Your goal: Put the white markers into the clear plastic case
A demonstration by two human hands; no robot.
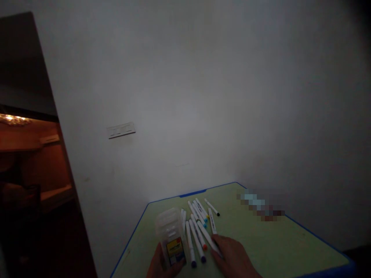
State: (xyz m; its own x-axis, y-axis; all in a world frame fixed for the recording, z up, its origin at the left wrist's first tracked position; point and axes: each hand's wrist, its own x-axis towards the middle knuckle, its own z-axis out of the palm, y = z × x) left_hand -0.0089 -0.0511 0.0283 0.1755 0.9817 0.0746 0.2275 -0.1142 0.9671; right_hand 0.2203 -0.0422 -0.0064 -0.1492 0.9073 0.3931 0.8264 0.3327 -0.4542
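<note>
A clear plastic marker case [171, 235] with a yellow label stands tilted on the pale green table [275, 243]. My left hand [160, 266] grips the case from below at its near end. Several white markers [198, 227] with coloured caps lie spread beside the case. My right hand [234, 256] rests on the table with its fingertips on one white marker [209, 238] at the right side of the pile. One black-tipped marker [212, 207] lies a little apart, farther back.
The table has a blue rim [193, 193] and stands against a white wall with a switch plate [121, 130]. A dark doorway [29, 173] opens on the left. A blurred patch [259, 206] sits at the table's far right.
</note>
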